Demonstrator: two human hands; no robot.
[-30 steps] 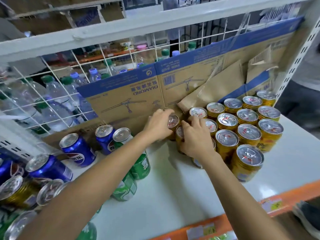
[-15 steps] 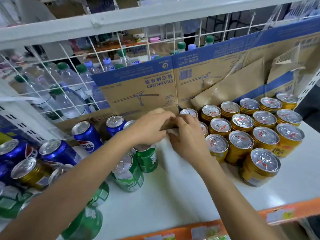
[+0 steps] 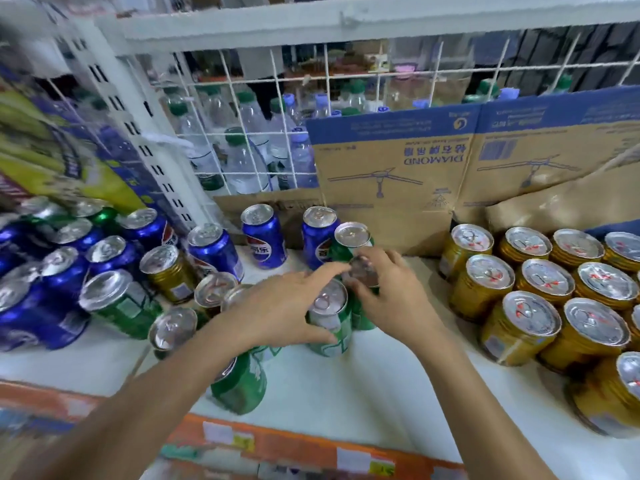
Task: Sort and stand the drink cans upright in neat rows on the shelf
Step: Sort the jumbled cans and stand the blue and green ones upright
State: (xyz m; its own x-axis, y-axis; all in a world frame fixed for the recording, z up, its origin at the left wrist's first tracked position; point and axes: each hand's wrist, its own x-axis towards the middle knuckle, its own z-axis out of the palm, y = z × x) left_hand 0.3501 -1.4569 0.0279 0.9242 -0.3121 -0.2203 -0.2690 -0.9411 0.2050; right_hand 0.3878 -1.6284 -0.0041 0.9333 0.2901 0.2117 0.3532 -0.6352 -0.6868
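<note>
- Two grips have changed station. A second ago both worked at the left side of the gold cans (image 3: 540,306), close to the cardboard (image 3: 388,188) along the rear edge of the shelf (image 3: 346,393). Both are now at the green cans in the middle of the shelf.
- Meaning for the task: the gold cans stand upright in rows toward the right edge, so that block appears finished. The green cans are judged to be the group now in hand.
- Left grip (image 3: 277,306): thumb low on the wall, fingers curved over the top. It holds the front green can (image 3: 329,320), which stands upright.
- Right grip (image 3: 391,296): fingers curled onto the lid rim of the middle green can (image 3: 363,271), which sits directly behind the front one and appears to touch it.
- Rear green can (image 3: 351,237): upright, just behind the middle can, near the cardboard, held by neither grip.
- Outstanding: blue cans (image 3: 214,251), mixed with green and gold ones, toward the left edge. One more green can (image 3: 242,386) sits below the left forearm near the front edge and appears to lean.
</note>
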